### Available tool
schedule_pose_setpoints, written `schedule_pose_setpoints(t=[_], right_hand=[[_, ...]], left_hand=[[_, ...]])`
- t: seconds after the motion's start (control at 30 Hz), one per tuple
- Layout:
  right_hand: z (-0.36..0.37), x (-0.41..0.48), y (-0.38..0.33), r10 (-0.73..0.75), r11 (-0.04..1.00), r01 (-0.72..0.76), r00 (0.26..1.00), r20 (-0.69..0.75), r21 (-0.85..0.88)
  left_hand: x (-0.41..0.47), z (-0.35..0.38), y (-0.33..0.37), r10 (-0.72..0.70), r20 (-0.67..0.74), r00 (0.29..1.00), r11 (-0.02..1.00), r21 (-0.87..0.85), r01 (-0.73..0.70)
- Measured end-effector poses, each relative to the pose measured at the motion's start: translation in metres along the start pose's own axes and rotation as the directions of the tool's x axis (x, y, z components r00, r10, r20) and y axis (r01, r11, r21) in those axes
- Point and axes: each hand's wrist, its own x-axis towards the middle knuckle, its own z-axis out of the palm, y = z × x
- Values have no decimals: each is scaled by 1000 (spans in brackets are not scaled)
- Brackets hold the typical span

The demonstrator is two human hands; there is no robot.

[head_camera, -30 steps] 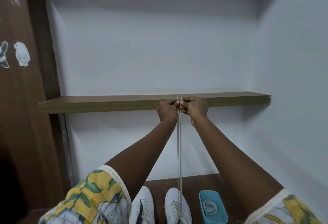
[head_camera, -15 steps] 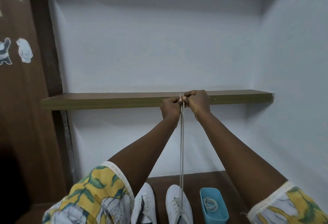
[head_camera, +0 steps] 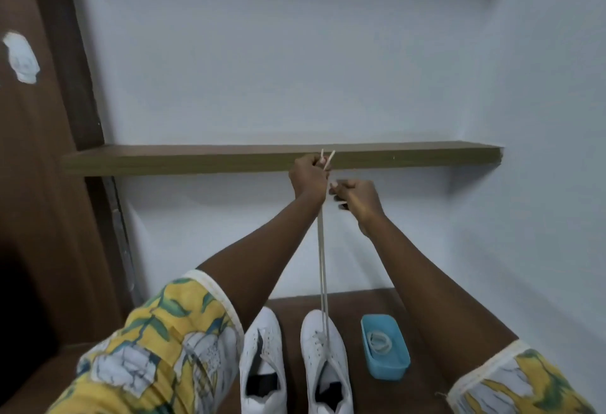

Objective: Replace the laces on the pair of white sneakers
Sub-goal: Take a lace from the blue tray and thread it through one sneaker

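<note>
Two white sneakers stand side by side on the brown surface [head_camera: 373,303], the left sneaker [head_camera: 262,344] unlaced, the right sneaker [head_camera: 310,343] partly laced. A white lace [head_camera: 322,266] rises taut in two strands from the right sneaker. My left hand [head_camera: 308,177] grips both strands high up in front of the shelf, the two tips poking out above it. My right hand [head_camera: 355,198] sits just below and right of it with curled fingers, close beside the strands; whether it pinches them is unclear.
A wooden shelf [head_camera: 196,159] crosses the white wall at hand height. A blue plastic box [head_camera: 398,364] with a coiled lace [head_camera: 378,341] inside stands right of the sneakers. A brown cabinet panel [head_camera: 36,200] closes off the left.
Both hands pinched the lace ends together before. Now my left hand holds both ends, and my right hand has dropped down and to the right. The view has tilted downward.
</note>
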Motion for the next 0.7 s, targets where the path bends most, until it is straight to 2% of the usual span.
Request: schedule_pose_setpoints(t=[0.1,0.17,0.27,0.37,0.43,0.5,0.57,0.63,0.7], right_hand=[[3,-21,55,148,989,-140,971,185,-55],[4,-38,98,243,957,-182,927,285,-224],[6,-65,160,360,867,-154,851,382,-474],[7,-88,204,452,815,-209,813,367,-540],[9,-97,221,458,802,-216,821,341,-557],[9,-100,234,432,813,-201,838,334,-547],[10,-101,241,435,818,-242,854,285,-521],[12,-100,248,467,818,-330,859,209,-470],[13,-99,253,535,806,-447,830,155,-387]], left_hand=[[-1,-1,-7,63,-47,997,996,71,-59],[-4,-1,-19,158,-20,987,979,130,-155],[-20,-2,-48,349,170,921,894,232,-382],[-27,-2,-82,418,435,797,763,308,-568],[-30,-3,-105,403,579,708,660,352,-664],[-32,-4,-128,338,669,662,614,376,-694],[-35,-7,-146,214,733,646,616,412,-672],[-33,-10,-161,108,724,681,631,480,-610],[-36,-14,-183,-83,744,663,570,581,-581]])
